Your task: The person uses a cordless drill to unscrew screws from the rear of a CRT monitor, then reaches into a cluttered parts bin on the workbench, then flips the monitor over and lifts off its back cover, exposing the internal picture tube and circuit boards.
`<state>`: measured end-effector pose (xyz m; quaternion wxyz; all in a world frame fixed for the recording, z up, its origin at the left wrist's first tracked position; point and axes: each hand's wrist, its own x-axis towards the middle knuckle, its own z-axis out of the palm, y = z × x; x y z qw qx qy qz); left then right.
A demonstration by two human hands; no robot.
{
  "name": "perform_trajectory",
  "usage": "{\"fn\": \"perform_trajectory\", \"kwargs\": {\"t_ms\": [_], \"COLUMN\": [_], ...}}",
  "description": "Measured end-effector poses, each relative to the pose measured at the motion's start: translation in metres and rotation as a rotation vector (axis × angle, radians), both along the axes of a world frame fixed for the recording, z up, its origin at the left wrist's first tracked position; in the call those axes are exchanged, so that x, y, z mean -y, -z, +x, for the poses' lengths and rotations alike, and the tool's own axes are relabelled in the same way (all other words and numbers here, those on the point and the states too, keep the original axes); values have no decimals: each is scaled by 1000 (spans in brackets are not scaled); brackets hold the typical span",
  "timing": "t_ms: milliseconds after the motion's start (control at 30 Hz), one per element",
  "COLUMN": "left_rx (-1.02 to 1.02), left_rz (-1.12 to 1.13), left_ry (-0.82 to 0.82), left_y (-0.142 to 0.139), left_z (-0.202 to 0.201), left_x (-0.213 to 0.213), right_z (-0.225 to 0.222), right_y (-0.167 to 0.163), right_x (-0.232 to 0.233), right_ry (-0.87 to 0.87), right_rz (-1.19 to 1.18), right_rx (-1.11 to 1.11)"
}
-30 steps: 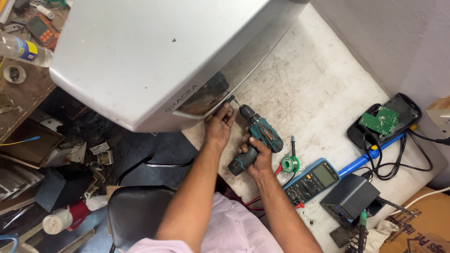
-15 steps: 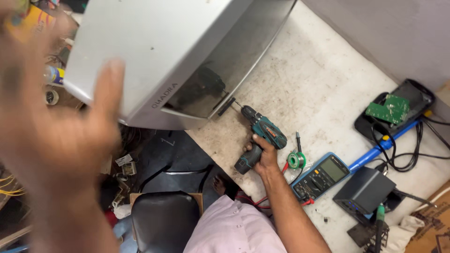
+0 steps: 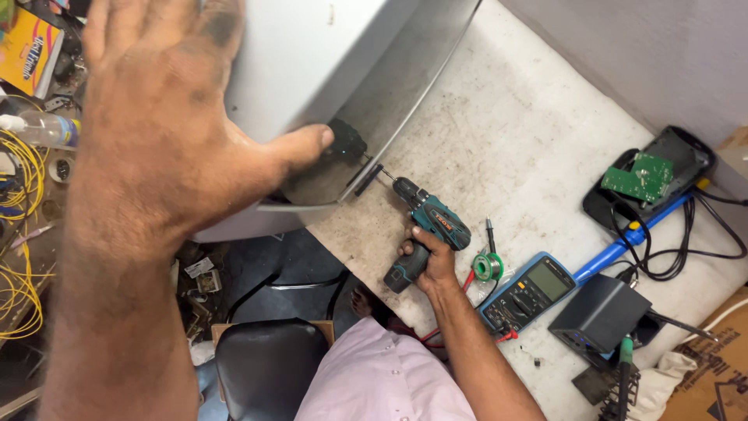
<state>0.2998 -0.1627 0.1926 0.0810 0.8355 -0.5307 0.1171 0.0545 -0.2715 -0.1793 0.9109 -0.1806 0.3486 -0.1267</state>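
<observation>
While the left hand point(image 3: 156, 148) looms huge and close to the camera, fingers spread wide and holding nothing, it blocks much of the grey appliance casing point(image 3: 312, 62) that lies tilted over the edge of the workbench point(image 3: 514, 156). At far left, behind that hand, sit yellow wires point(image 3: 19, 234) and a clear plastic bottle point(image 3: 43, 129), and below is a black stool seat point(image 3: 269, 362). Moving across, the cordless drill driver point(image 3: 428, 234) lies low on the bench, its bit point(image 3: 374, 175) pointing up and left at the dark lower rim of the casing, the tip at or just off a black fitting there; contact is too fine to call. Its handle is gripped by the right hand point(image 3: 428, 261), fingers wrapped closed around it. To drive well here, I'd say keep the bit square to the fastener, push along the axis, squeeze the trigger gently, and get the free hand back on the casing so it can't rock. Just right of the drill lie a small spool of solder point(image 3: 488, 267) and a blue multimeter point(image 3: 530, 290) with red and black leads. Further right stands a dark soldering station box point(image 3: 600, 316), and at the far right a green circuit board point(image 3: 639, 178) rests on a black tray beside a blue-handled tool point(image 3: 623, 242).
</observation>
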Motion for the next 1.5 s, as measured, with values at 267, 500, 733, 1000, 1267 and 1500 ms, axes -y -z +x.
{"fn": "perform_trajectory", "kwargs": {"t_ms": [267,500,733,1000,1267,1500], "left_rx": [-106,-89,-68,-84,-79,-87], "left_rz": [-29,-71,-95,-74,-86,-92], "left_ry": [-49,-30,-8,-22,-19,-22], "left_y": [-3,-3,-5,-7,-5,-4], "left_z": [6,8,8,7,7,7], "left_x": [-3,-4,-2,-1,-3,-5], "right_z": [8,13,14,13,14,16], "right_y": [-2,-3,0,6,4,3], "right_x": [-4,-2,-2,-3,-3,-5], "right_ry": [-25,-29,-28,-22,-25,-22], "right_rz": [14,28,34,29,55,28], "right_rx": [6,-29,-10,-13,-15,-29]}}
